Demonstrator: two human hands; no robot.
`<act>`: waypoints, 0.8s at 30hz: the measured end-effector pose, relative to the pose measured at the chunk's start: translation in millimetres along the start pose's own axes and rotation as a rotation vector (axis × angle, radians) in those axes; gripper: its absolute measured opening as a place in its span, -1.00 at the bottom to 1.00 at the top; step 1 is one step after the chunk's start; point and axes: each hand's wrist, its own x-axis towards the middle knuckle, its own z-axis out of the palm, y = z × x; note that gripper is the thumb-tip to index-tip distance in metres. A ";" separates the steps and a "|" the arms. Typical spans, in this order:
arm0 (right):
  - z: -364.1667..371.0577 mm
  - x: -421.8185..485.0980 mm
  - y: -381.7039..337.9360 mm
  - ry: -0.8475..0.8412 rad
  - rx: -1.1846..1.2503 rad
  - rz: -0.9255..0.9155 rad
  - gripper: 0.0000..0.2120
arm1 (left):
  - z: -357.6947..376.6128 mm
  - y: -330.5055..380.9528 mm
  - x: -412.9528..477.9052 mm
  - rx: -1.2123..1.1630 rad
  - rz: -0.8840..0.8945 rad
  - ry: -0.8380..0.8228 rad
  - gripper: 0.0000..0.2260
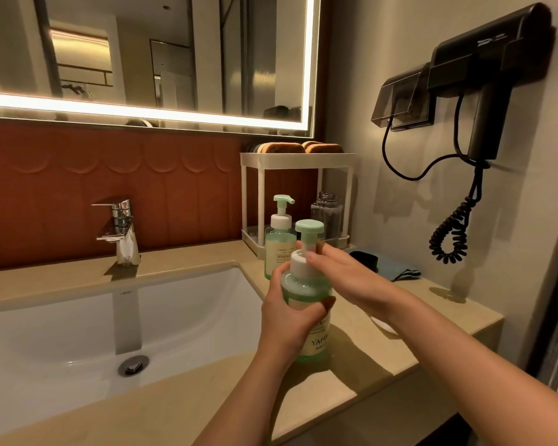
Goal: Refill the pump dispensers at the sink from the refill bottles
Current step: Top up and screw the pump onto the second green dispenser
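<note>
I note the green pump dispenser (305,292) upright at the countertop just right of the sink (78,333); the left hand (290,313) is wrapped round its body, thumb across the label; the right hand (345,275) pinches the neck under the pump head; a second pump dispenser (279,243) stands close behind, also right of the sink, pump fitted; a clear bottle (326,214) sits in the white rack (298,159) beyond, further right of the sink.

left hand (287,320) grips dispenser (318,344) | right hand (343,273) pinches pump collar (298,264)
</note>
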 end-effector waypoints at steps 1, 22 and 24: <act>-2.5 -2.7 3.7 -0.002 -0.018 -0.026 -0.78 | -0.5 -0.4 -0.7 -0.002 0.006 -0.003 -0.38; -0.1 30.3 12.2 0.094 -0.031 -0.058 -0.84 | -7.5 -3.7 11.2 0.010 -0.036 -0.121 -0.35; 8.8 34.7 15.7 0.237 -0.071 -0.027 -0.82 | -6.2 -3.2 15.6 0.025 -0.038 -0.109 -0.31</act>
